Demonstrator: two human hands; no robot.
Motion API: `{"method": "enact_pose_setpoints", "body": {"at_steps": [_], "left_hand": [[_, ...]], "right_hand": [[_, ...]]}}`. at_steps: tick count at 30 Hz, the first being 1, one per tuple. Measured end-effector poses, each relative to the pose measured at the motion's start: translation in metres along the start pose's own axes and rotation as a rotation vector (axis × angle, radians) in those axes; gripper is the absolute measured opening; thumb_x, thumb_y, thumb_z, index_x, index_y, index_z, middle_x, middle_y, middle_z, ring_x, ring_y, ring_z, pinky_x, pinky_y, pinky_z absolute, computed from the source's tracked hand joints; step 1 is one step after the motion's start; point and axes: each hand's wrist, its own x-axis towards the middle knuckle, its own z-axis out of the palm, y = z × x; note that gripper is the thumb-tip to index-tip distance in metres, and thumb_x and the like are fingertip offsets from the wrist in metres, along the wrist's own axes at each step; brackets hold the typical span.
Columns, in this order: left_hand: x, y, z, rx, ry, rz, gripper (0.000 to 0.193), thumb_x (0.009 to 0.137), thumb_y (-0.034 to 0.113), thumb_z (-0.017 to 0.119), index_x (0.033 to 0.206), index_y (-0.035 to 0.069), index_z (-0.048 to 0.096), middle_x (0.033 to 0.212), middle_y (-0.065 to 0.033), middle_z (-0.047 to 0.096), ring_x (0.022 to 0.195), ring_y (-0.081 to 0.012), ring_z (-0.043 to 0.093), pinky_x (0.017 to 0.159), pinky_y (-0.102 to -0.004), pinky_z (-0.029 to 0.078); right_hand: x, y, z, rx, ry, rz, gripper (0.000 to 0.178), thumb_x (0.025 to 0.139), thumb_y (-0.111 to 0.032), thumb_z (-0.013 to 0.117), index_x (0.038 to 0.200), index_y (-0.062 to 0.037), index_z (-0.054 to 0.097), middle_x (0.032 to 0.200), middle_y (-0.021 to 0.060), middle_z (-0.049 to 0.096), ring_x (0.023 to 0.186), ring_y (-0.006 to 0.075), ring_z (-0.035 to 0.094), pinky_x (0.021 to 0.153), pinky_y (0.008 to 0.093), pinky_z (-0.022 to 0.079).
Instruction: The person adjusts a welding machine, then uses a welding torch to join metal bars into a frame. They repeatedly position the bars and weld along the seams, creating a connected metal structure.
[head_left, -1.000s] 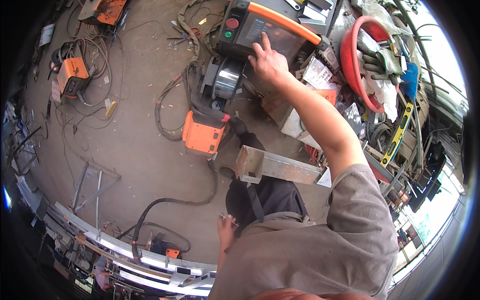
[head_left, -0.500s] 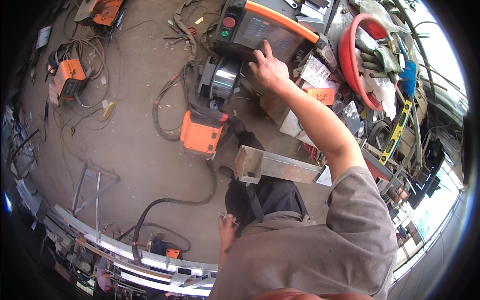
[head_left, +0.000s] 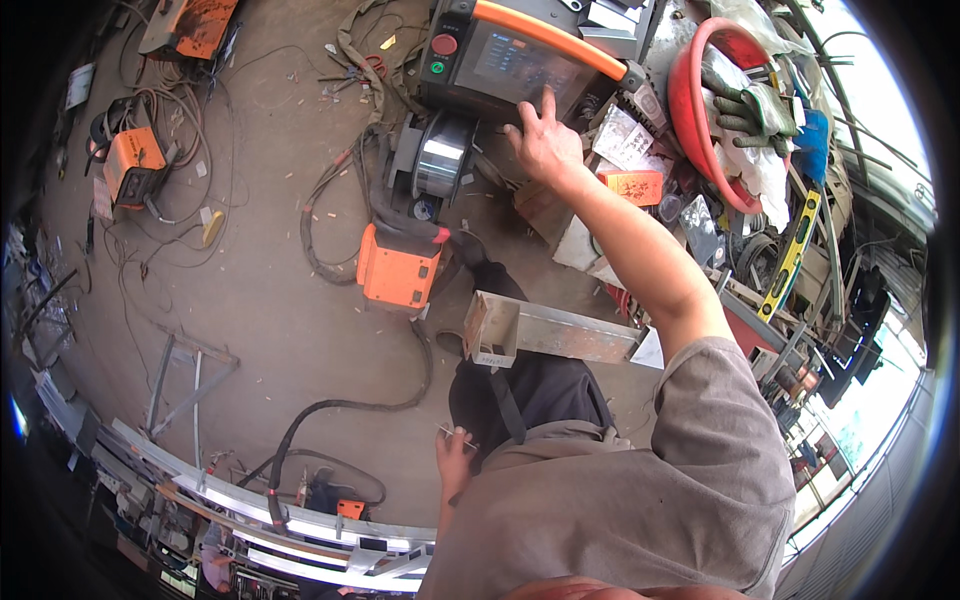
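My right hand reaches up to a black control unit with an orange handle bar. Its index finger is stretched out at the lower part of the unit's touchscreen, and the thumb stands apart. Left of the screen sit a red round button and a green one below it. Down by my thigh, my left hand is closed on a thin pale stick, too small to name surely. Between my body and the unit lies a rectangular metal tube, its hollow end facing left.
Below the unit are a wire spool and an orange machine box with a thick black hose. To the right stand a red basin with work gloves and a yellow spirit level. Orange machines and cables lie at left.
My right index finger has moved to the right across the touchscreen. The view has shifted slightly. My left hand stays by my thigh with the thin stick.
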Motion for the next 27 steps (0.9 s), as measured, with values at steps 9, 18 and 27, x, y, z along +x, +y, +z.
{"method": "enact_pose_setpoints", "body": {"at_steps": [9, 18, 27], "left_hand": [[0.004, -0.004, -0.003, 0.002, -0.009, -0.001, 0.072, 0.104, 0.028, 0.067, 0.159, 0.004, 0.027, 0.132, -0.0163, 0.055, 0.119, -0.0255, 0.06, 0.095, -0.0452, 0.057], [0.01, -0.015, -0.007, -0.01, -0.013, 0.002, 0.073, 0.104, 0.028, 0.067, 0.16, 0.005, 0.027, 0.133, -0.0156, 0.054, 0.12, -0.0263, 0.06, 0.095, -0.0476, 0.057], [0.012, -0.021, -0.008, 0.001, 0.004, 0.005, 0.072, 0.103, 0.026, 0.067, 0.161, 0.009, 0.028, 0.129, -0.0131, 0.056, 0.118, -0.026, 0.059, 0.096, -0.0522, 0.055]], "right_hand": [[0.0, 0.004, 0.0, 0.008, 0.02, -0.029, 0.043, 0.102, -0.04, 0.058, 0.131, -0.0089, 0.053, 0.159, 0.0386, 0.03, 0.098, 0.0484, 0.073, 0.081, 0.0545, 0.061], [0.004, 0.002, 0.0, 0.015, -0.031, -0.008, 0.046, 0.103, -0.045, 0.057, 0.134, -0.0111, 0.053, 0.162, 0.0354, 0.028, 0.101, 0.0475, 0.072, 0.084, 0.0534, 0.06], [0.013, -0.004, 0.009, 0.015, -0.052, -0.074, 0.05, 0.102, -0.049, 0.058, 0.138, -0.0147, 0.054, 0.163, 0.0318, 0.029, 0.103, 0.0476, 0.072, 0.086, 0.0541, 0.06]]}}
